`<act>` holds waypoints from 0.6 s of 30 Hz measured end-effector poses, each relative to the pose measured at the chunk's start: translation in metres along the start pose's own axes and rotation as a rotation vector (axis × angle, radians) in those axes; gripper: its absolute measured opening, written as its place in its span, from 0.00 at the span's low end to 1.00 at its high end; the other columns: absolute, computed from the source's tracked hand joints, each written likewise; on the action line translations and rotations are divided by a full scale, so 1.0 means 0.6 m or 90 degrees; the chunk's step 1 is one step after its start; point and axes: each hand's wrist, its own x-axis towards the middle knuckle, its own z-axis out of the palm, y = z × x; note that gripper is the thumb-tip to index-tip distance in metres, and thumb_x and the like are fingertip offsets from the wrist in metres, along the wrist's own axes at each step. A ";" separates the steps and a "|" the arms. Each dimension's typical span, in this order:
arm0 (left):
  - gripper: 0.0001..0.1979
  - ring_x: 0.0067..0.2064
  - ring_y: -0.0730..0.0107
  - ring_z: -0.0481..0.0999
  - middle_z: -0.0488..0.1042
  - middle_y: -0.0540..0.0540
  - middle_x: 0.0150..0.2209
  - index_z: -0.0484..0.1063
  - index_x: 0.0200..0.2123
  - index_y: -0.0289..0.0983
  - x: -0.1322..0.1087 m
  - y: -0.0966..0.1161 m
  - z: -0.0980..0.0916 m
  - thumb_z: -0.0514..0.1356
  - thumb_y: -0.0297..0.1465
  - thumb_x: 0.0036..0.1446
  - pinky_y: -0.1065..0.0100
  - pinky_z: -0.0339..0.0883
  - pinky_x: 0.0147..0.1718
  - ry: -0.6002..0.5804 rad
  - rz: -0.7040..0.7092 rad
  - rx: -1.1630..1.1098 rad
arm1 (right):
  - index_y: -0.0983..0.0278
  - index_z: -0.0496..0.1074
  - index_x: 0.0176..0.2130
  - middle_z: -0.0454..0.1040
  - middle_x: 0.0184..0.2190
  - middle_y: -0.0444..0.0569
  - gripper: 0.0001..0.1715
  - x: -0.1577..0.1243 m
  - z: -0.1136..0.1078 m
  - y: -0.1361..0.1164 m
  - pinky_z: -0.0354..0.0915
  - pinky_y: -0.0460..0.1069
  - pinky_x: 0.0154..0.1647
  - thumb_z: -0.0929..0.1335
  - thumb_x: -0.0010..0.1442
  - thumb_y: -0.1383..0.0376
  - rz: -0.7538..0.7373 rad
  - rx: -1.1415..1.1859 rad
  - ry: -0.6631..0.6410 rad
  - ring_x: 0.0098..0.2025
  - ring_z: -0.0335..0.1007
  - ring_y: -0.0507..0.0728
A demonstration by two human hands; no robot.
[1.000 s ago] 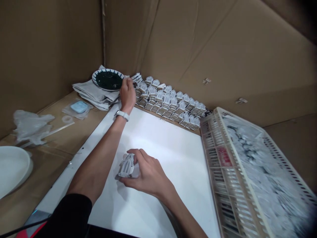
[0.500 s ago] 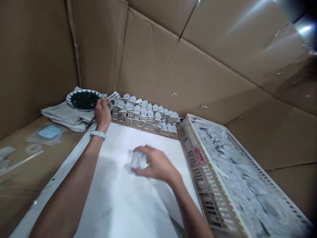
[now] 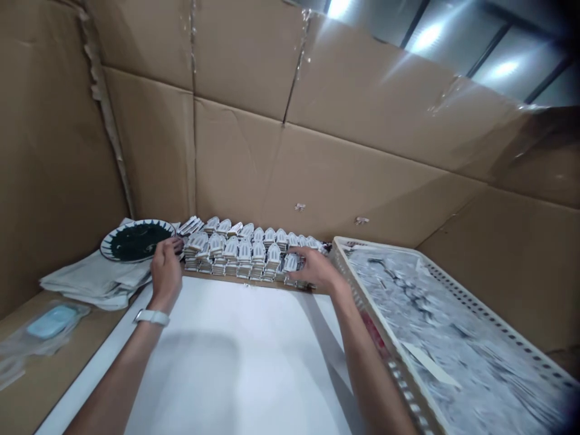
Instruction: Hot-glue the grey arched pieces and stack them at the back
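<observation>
Several stacks of small white arch-topped cards (image 3: 244,251) stand in rows along the back of the white board (image 3: 212,356). At the right end of the front row, my right hand (image 3: 315,269) grips a small stack of the same cards (image 3: 290,262) between thumb and fingers. My left hand (image 3: 167,266) is by the left end of the rows, beside the rim of a plate (image 3: 105,246) that holds something dark green. Its fingers are curled together, and what they hold, if anything, is hidden. A light watch band (image 3: 153,317) circles the left wrist.
Folded whitish cloths (image 3: 86,281) lie under the plate. A light blue item in a clear bag (image 3: 52,321) rests on the left. To the right, a cream plastic basket (image 3: 385,329) holds many clear-wrapped pieces. Cardboard walls (image 3: 240,163) enclose the back and sides.
My right hand has carried the cards from over the middle of the board to the right end of the rows. The left hand stays near the plate. The view has tilted up.
</observation>
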 end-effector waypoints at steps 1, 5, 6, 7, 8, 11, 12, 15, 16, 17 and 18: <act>0.24 0.57 0.53 0.84 0.83 0.36 0.57 0.75 0.56 0.39 0.001 0.003 -0.003 0.47 0.47 0.75 0.56 0.79 0.54 0.007 -0.009 -0.002 | 0.60 0.80 0.64 0.83 0.62 0.54 0.41 0.009 0.002 0.003 0.71 0.54 0.60 0.82 0.53 0.60 -0.007 0.008 -0.007 0.59 0.80 0.67; 0.25 0.57 0.53 0.84 0.83 0.35 0.57 0.75 0.56 0.39 0.008 0.015 -0.008 0.47 0.48 0.75 0.58 0.80 0.51 0.022 -0.030 -0.008 | 0.60 0.81 0.64 0.83 0.62 0.52 0.41 0.030 0.010 0.009 0.72 0.54 0.60 0.83 0.52 0.60 -0.025 0.039 -0.036 0.58 0.81 0.67; 0.26 0.57 0.52 0.84 0.83 0.35 0.57 0.75 0.56 0.39 0.010 0.017 -0.009 0.47 0.49 0.75 0.58 0.80 0.50 0.022 -0.033 -0.008 | 0.60 0.81 0.64 0.83 0.63 0.53 0.41 0.032 0.011 0.009 0.71 0.54 0.61 0.83 0.52 0.60 -0.028 0.047 -0.043 0.59 0.80 0.67; 0.26 0.57 0.52 0.84 0.83 0.35 0.57 0.75 0.56 0.39 0.011 0.019 -0.009 0.47 0.50 0.75 0.58 0.80 0.50 0.021 -0.037 -0.007 | 0.60 0.81 0.64 0.83 0.63 0.53 0.42 0.034 0.012 0.009 0.71 0.54 0.62 0.83 0.52 0.60 -0.030 0.054 -0.049 0.60 0.80 0.67; 0.26 0.57 0.52 0.84 0.83 0.35 0.57 0.75 0.55 0.39 0.013 0.019 -0.009 0.47 0.50 0.75 0.58 0.80 0.49 0.019 -0.040 -0.006 | 0.60 0.81 0.64 0.83 0.63 0.53 0.42 0.035 0.013 0.010 0.71 0.54 0.62 0.83 0.51 0.61 -0.032 0.060 -0.053 0.61 0.79 0.67; 0.26 0.56 0.52 0.84 0.83 0.35 0.57 0.75 0.54 0.38 0.013 0.019 -0.006 0.48 0.51 0.75 0.57 0.80 0.49 0.013 -0.048 -0.002 | 0.61 0.81 0.63 0.83 0.62 0.54 0.41 0.039 0.014 0.012 0.71 0.55 0.63 0.84 0.51 0.62 -0.031 0.071 -0.059 0.62 0.79 0.67; 0.26 0.55 0.52 0.84 0.83 0.35 0.56 0.75 0.54 0.38 0.011 0.019 -0.004 0.48 0.51 0.75 0.57 0.79 0.49 0.012 -0.050 -0.001 | 0.61 0.81 0.63 0.83 0.62 0.54 0.42 0.040 0.015 0.014 0.72 0.56 0.63 0.84 0.51 0.63 -0.030 0.073 -0.061 0.62 0.79 0.67; 0.27 0.55 0.54 0.83 0.82 0.36 0.55 0.76 0.53 0.37 0.004 0.018 0.001 0.48 0.51 0.75 0.57 0.79 0.51 0.009 -0.046 0.011 | 0.62 0.79 0.64 0.81 0.64 0.57 0.43 0.044 0.018 0.017 0.72 0.60 0.66 0.85 0.52 0.62 -0.033 0.074 -0.068 0.63 0.78 0.68; 0.28 0.55 0.54 0.83 0.82 0.37 0.56 0.76 0.54 0.37 0.001 0.017 0.002 0.49 0.51 0.75 0.57 0.78 0.52 0.007 -0.041 0.018 | 0.63 0.79 0.65 0.81 0.64 0.57 0.42 0.045 0.019 0.018 0.71 0.62 0.66 0.85 0.54 0.62 -0.036 0.073 -0.070 0.64 0.78 0.68; 0.28 0.56 0.55 0.82 0.82 0.37 0.56 0.77 0.54 0.37 -0.002 0.016 0.003 0.49 0.52 0.75 0.57 0.78 0.53 0.003 -0.035 0.027 | 0.63 0.78 0.65 0.80 0.65 0.58 0.42 0.047 0.020 0.018 0.71 0.64 0.67 0.84 0.56 0.62 -0.038 0.072 -0.073 0.65 0.77 0.68; 0.28 0.56 0.55 0.82 0.81 0.38 0.57 0.78 0.55 0.37 -0.004 0.014 0.002 0.49 0.52 0.75 0.57 0.77 0.54 -0.003 -0.027 0.037 | 0.62 0.77 0.66 0.80 0.65 0.57 0.40 0.047 0.021 0.017 0.71 0.65 0.68 0.84 0.58 0.61 -0.039 0.070 -0.075 0.65 0.77 0.68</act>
